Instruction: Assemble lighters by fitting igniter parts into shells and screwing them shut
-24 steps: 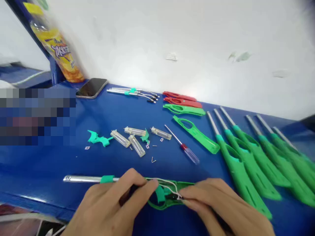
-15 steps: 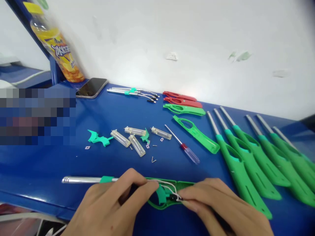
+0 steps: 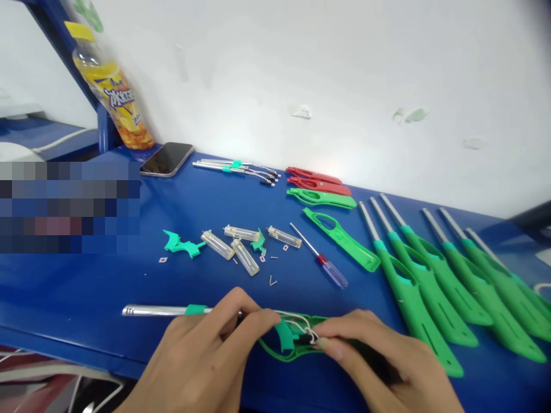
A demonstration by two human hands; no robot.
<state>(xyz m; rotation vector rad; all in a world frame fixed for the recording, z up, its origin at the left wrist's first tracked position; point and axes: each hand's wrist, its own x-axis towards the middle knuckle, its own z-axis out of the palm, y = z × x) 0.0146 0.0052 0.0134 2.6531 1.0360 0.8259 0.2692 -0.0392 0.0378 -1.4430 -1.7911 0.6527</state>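
An opened green long-nose lighter (image 3: 289,343) lies on the blue table near the front edge, its metal tube (image 3: 155,311) pointing left. My left hand (image 3: 206,361) has its fingers closed on the lighter's body where the tube enters. My right hand (image 3: 379,361) pinches the small black part at the end of the white wire (image 3: 301,326) inside the open shell, beside the teal trigger (image 3: 283,336).
Several whole green lighters (image 3: 430,275) lie at the right. Green and red shell halves (image 3: 321,189), a screwdriver (image 3: 321,258), clear fuel tanks (image 3: 241,246), teal parts (image 3: 181,245) and tiny screws lie mid-table. A phone (image 3: 167,159), a drink bottle (image 3: 114,92) and metal tubes (image 3: 232,167) sit at the back.
The view has shifted slightly down and right. Both hands stay on the open lighter, and my right fingers have nudged the wire's black end a little to the left.
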